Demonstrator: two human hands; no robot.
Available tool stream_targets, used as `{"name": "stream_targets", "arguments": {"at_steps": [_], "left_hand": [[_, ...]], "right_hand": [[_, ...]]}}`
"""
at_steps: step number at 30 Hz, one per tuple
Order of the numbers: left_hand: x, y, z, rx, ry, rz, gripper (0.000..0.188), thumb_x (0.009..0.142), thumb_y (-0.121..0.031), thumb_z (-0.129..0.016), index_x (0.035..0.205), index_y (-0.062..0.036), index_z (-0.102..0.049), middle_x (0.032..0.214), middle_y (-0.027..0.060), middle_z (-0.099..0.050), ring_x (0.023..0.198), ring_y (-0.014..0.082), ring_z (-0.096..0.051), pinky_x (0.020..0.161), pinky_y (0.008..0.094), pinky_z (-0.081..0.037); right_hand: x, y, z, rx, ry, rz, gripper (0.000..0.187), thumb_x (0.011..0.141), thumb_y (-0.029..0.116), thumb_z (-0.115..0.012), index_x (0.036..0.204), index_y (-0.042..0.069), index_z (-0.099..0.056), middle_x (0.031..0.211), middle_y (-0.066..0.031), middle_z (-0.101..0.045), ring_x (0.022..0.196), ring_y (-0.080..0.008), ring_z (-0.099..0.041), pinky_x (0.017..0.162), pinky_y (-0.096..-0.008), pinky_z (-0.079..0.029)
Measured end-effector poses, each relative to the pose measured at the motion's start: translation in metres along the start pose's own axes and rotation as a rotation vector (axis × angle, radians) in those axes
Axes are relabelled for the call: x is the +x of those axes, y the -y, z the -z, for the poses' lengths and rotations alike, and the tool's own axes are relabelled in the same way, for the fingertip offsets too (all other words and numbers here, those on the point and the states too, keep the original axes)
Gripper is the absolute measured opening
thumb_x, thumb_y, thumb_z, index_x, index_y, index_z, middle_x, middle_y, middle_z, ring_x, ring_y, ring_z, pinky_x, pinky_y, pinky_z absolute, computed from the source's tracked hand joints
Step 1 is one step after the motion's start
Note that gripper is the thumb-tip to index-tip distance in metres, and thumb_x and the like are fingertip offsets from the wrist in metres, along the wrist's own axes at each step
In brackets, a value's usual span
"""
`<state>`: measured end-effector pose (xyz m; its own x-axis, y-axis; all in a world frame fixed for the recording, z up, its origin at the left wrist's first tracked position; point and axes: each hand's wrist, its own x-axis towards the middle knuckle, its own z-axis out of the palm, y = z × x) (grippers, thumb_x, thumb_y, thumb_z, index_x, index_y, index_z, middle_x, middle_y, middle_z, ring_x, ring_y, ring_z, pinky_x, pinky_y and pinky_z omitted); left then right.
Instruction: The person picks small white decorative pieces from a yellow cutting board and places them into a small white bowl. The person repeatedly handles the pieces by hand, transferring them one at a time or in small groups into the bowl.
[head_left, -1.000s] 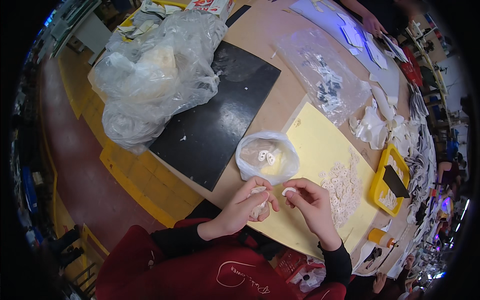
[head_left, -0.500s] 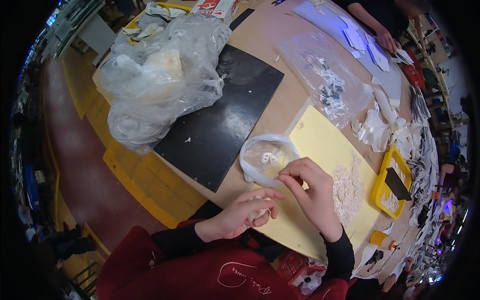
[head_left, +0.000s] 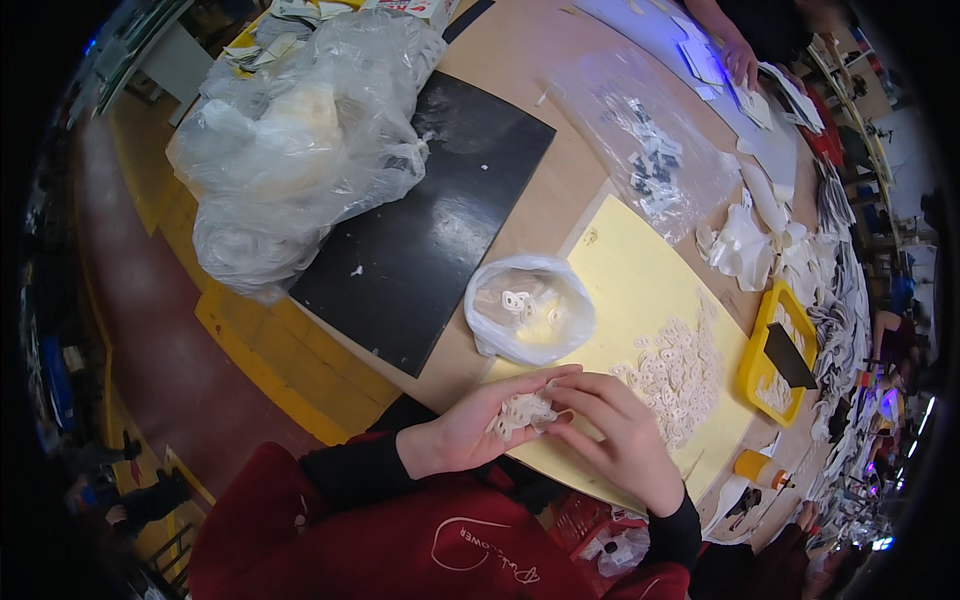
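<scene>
In the cupped palm of my left hand (head_left: 465,428) lies a small heap of cream-coloured flat pieces with holes (head_left: 522,412). My right hand (head_left: 612,428) meets it from the right, its thumb and fingertips closed at the edge of the heap on one of the pieces. Just beyond my hands stands a round container lined with a white plastic bag (head_left: 480,325), with a few similar pieces inside. To the right, many more of these pieces (head_left: 675,380) are spread over a yellow sheet (head_left: 625,255).
A black board (head_left: 470,190) and a large clear plastic bag (head_left: 300,150) occupy the left. Farther off is a clear bag of small dark and white parts (head_left: 655,170). At right are a yellow tray (head_left: 748,385) and an orange-yellow bottle (head_left: 757,468). Another person's hand (head_left: 740,62) works at the far right.
My right hand has come back from above the lined container down to my left palm. The left hand has opened, showing the heap it holds. The whole view has shifted slightly.
</scene>
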<state>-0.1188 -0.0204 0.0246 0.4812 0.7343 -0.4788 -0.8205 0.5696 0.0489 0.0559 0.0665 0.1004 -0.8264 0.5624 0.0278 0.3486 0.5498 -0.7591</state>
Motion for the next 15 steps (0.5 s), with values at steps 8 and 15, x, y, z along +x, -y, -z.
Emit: {"name": "stream_targets", "arguments": {"at_steps": [8,15], "left_hand": [[0.005,0.002,0.007,-0.046,-0.023,0.035,0.045,0.111,-0.024,-0.045,0.151,-0.0040,-0.044,0.141,0.0055,-0.056,0.127,0.0154,-0.057,0.112,0.0326,-0.047],[0.003,-0.002,-0.005,-0.003,-0.054,-0.020,0.046,0.112,-0.022,-0.040,0.152,0.0013,-0.040,0.145,0.0103,-0.053,0.134,0.0186,-0.054,0.120,0.0360,-0.041]], "right_hand": [[-0.009,-0.018,-0.014,0.119,-0.025,-0.184,0.027,0.089,0.003,-0.074,0.115,0.001,-0.069,0.113,-0.0143,-0.064,0.096,-0.0302,-0.069,0.081,-0.0367,-0.057],[-0.008,-0.025,-0.005,0.194,-0.104,-0.279,0.018,0.088,0.000,-0.075,0.105,0.000,-0.074,0.097,-0.0103,-0.070,0.084,-0.0186,-0.069,0.074,-0.0285,-0.055]]}}
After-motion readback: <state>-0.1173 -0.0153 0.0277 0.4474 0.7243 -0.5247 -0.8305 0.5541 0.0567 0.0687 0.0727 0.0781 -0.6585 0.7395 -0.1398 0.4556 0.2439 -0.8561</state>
